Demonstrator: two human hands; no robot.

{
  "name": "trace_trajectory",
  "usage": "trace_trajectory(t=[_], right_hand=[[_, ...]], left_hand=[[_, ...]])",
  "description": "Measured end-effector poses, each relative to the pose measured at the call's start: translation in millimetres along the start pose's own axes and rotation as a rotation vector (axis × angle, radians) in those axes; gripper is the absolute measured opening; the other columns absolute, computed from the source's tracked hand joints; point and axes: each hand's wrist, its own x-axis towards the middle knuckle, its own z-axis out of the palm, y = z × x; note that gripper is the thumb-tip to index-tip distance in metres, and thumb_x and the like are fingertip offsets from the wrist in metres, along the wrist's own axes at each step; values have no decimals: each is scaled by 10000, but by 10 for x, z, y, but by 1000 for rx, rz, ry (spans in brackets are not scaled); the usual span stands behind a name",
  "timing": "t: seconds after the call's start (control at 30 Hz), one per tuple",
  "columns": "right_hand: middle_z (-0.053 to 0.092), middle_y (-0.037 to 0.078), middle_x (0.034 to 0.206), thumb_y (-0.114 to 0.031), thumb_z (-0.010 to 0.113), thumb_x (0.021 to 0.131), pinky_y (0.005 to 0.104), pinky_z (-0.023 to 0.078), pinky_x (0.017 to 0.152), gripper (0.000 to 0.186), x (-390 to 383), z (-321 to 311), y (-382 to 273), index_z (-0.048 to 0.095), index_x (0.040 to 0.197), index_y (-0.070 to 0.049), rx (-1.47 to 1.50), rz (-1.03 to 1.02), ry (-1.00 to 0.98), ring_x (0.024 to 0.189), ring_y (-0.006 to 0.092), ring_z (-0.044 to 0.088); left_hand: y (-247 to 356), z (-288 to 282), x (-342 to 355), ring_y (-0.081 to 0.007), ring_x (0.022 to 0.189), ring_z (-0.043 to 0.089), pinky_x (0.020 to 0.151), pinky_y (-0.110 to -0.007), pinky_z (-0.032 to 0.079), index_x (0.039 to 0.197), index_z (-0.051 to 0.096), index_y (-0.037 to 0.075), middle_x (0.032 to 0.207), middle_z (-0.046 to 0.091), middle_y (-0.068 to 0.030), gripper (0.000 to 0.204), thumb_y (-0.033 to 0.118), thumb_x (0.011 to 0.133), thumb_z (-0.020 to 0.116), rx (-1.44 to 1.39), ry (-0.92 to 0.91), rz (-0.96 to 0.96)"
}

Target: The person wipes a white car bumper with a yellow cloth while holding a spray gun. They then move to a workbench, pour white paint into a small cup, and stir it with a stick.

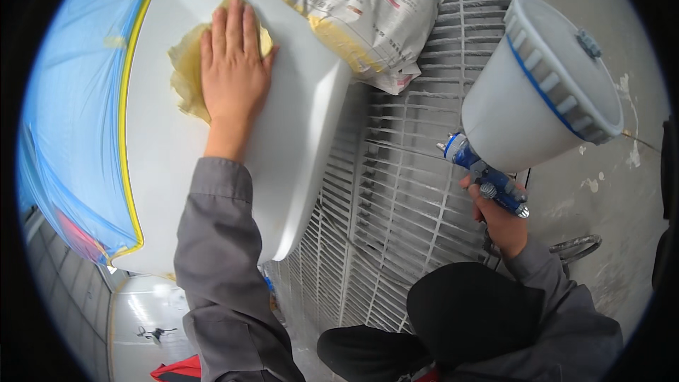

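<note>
My left hand (233, 64) lies flat, fingers stretched, on a crumpled pale yellow cloth (185, 78) pressed against a white body panel (283, 163). Yellow tape (124, 141) borders blue plastic sheeting (78, 99) along the panel's left side. My right hand (495, 219) is closed on the handle of a blue-and-silver spray gun (481, 170), partly hidden behind it, with a large translucent paint cup (509, 106) on top.
Crumpled printed masking paper (368, 7) with tape covers the area above the panel. Metal floor grating (403, 226) runs between panel and gun, beside concrete floor (594, 205) with a hose (580, 247). My knees, in black trousers (467, 297), show at the bottom.
</note>
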Motion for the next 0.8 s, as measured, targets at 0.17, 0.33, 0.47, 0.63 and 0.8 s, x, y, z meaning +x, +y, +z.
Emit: trace_trajectory(t=[0.17, 0.33, 0.47, 0.63, 0.8], right_hand=[[681, 9, 772, -161, 710, 995, 255, 468, 570, 208, -36, -105, 260, 738, 1118, 3, 53, 37, 46, 603, 72, 579], [670, 6, 760, -188, 712, 1003, 259, 466, 588, 227, -93, -175, 451, 727, 1107, 13, 85, 88, 27, 620, 62, 563], [662, 0, 754, -196, 707, 1013, 258, 471, 598, 242, -50, -274, 454, 714, 1115, 23, 161, 213, 12, 635, 62, 561], [645, -8, 743, -175, 729, 1007, 255, 473, 590, 291, -7, -272, 577, 703, 1199, 42, 150, 251, 65, 638, 57, 563], [683, 7, 755, -164, 757, 990, 256, 500, 612, 400, 64, -335, 582, 674, 1299, 76, 160, 356, 73, 656, 46, 596]], left_hand=[[683, 125, -296, -283, 1616, 216, 1289, -483, 215, 1623, 390, 67, 1752, 245, -72, 716, 467, 1048, 537, -128, -218, 207], [997, 76, -861, -293, 1616, 206, 1288, -485, 208, 1623, 372, 41, 1744, 248, -109, 723, 425, 1039, 558, -273, -432, 327], [915, -171, -1302, -287, 1607, 245, 1282, -489, 220, 1599, 414, 20, 1732, 291, -97, 780, 382, 953, 659, -202, -592, 574], [897, 14, -826, -286, 1595, 270, 1281, -476, 237, 1525, 514, 1, 1685, 385, -105, 733, 322, 891, 693, -284, -570, 673], [1248, 334, -423, -336, 1551, 334, 1273, -452, 283, 1452, 556, -56, 1608, 460, -187, 645, 259, 903, 681, -114, -658, 825]])
